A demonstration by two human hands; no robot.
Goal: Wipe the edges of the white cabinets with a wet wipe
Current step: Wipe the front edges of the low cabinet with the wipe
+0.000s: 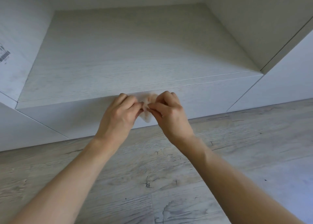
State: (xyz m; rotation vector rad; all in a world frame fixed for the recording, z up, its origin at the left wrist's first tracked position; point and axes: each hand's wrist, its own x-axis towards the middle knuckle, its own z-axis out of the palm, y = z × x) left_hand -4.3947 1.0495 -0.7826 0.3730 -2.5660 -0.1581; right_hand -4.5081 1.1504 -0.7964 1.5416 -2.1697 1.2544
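A white cabinet with an open niche fills the upper half of the view; its front shelf edge (67, 97) runs from left to right. A small white wet wipe (147, 103) is bunched between both hands just in front of that edge, near the middle. My left hand (118, 115) pinches its left side with closed fingers. My right hand (169, 113) pinches the right side the same way. Most of the wipe is hidden by the fingers.
Below the shelf edge are flat white cabinet fronts (211, 100) reaching the grey wood-look floor (152, 181). A side panel (15, 54) on the left carries a barcode label (5, 55). Another white panel (271, 29) closes the niche on the right.
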